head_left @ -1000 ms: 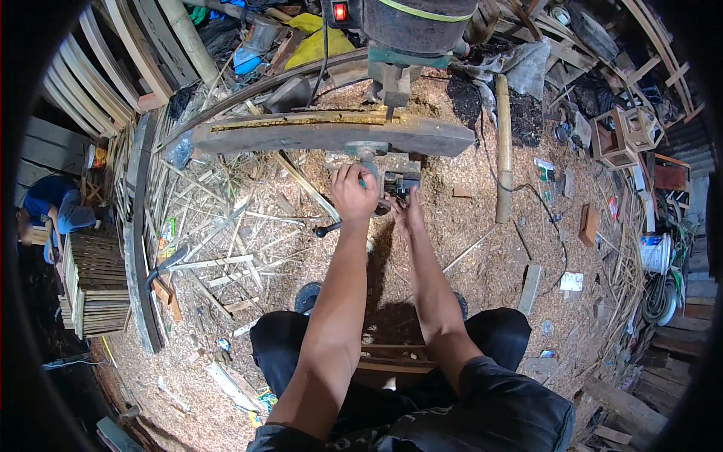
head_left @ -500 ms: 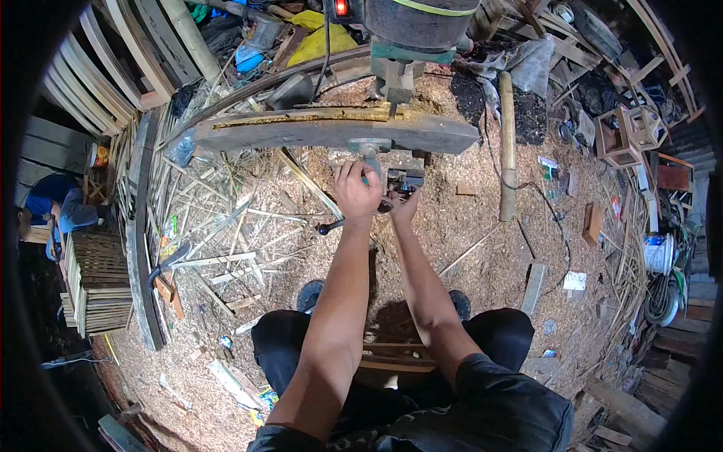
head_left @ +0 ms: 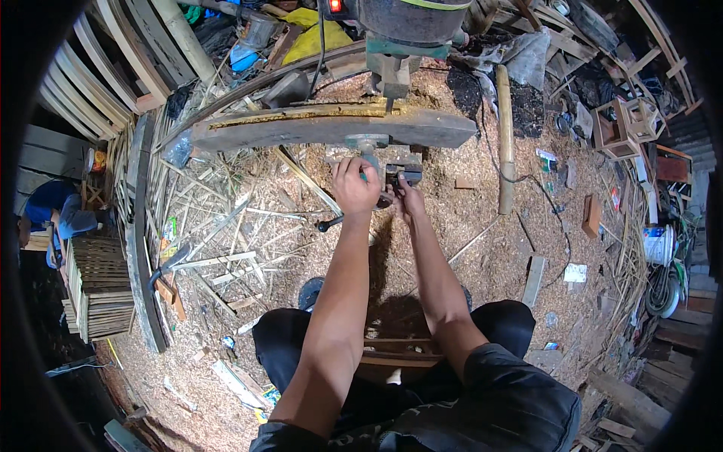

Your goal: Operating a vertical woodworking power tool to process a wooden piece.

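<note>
A long curved plank (head_left: 282, 134), with a slot cut along its top, lies across a machine's clamp (head_left: 367, 141). Above it, the machine's cutting bit (head_left: 388, 104) meets the plank at the end of the slot. My left hand (head_left: 355, 185) is closed over a metal part below the clamp; the fingers hide what they grip. A lever with a black knob (head_left: 324, 225) sticks out beside that wrist. Slightly right of it, my right hand (head_left: 407, 202) has its fingers curled at a dark metal fitting (head_left: 403, 174) under the plank; its exact hold is hidden.
The motor housing (head_left: 410, 26) hangs overhead. Wood chips and loose sticks (head_left: 230, 264) cover the floor. A round post (head_left: 505, 143) lies at the right near a black cable. At far left, a person (head_left: 56, 207) sits by stacked slats (head_left: 98, 271).
My right hand has turned and shifted a little to the right, with its forearm swung outward. The left hand stays in place. The plank and bit look unchanged.
</note>
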A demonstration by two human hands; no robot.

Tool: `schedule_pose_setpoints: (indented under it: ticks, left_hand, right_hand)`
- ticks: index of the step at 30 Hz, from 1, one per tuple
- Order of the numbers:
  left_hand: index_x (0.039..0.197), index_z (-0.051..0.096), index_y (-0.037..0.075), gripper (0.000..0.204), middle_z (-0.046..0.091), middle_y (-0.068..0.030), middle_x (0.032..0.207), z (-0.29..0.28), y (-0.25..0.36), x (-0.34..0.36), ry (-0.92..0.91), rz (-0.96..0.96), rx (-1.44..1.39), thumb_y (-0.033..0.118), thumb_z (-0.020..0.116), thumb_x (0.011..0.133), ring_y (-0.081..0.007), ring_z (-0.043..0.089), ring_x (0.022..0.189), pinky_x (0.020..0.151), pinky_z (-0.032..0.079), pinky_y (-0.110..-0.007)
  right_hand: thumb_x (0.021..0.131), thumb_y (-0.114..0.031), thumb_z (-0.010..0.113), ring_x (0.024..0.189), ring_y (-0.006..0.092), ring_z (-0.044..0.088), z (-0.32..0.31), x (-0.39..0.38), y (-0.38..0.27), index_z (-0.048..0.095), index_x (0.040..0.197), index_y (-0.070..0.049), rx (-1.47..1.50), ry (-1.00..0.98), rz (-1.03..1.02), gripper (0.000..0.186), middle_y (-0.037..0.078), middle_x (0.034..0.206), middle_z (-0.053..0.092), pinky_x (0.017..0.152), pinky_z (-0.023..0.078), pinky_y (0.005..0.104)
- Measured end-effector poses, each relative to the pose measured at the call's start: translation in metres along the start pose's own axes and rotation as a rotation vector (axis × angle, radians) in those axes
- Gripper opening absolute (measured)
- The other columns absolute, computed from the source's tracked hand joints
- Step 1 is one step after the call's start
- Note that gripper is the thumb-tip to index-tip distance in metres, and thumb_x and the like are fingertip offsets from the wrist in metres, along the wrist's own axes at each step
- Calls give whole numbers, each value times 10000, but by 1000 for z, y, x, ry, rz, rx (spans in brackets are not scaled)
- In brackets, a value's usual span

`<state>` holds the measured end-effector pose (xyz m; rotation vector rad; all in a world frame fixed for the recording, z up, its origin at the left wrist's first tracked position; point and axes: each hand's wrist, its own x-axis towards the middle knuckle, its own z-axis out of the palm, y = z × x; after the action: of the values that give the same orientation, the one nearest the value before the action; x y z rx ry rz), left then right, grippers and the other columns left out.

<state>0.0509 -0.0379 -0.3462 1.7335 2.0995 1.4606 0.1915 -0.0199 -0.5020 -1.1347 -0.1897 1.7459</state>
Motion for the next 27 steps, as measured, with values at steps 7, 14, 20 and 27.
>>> schedule_pose_setpoints:
  ticks: [7, 14, 20, 27]
  left_hand:
    - [724, 639, 67, 153, 623, -124, 805, 2, -2, 0, -12, 2, 13, 187, 547, 747, -351, 571, 827, 783, 475, -452]
    - [720, 643, 70, 133, 621, -124, 801, 2, -2, -1, 34, 23, -12, 158, 547, 747, -347, 573, 811, 765, 481, -452]
    - [713, 643, 72, 125, 617, -125, 798, 2, -1, 0, 31, 20, 6, 146, 549, 751, -349, 576, 805, 757, 483, -450]
    - [713, 646, 76, 129, 612, -127, 789, 3, -3, 0, 35, 39, 12, 147, 546, 752, -353, 579, 809, 757, 482, -453]
  right_hand:
    - [895, -235, 692, 790, 180, 596, 11, 8, 34, 467, 1153, 55, -746, 334, -770, 448, 134, 1002, 604, 703, 506, 313]
    - [960, -420, 580, 884, 213, 633, 9, -28, 9, 488, 1191, 28, 148, -98, -76, 512, 158, 1006, 603, 788, 531, 319]
    - [940, -436, 592, 792, 217, 662, 3, -13, 8, 561, 1102, 9, 265, -123, 16, 474, 130, 939, 654, 780, 579, 341]
    - [895, -299, 692, 737, 249, 639, 16, -12, 33, 561, 1088, 25, -611, 299, -576, 400, 117, 882, 653, 678, 523, 350]
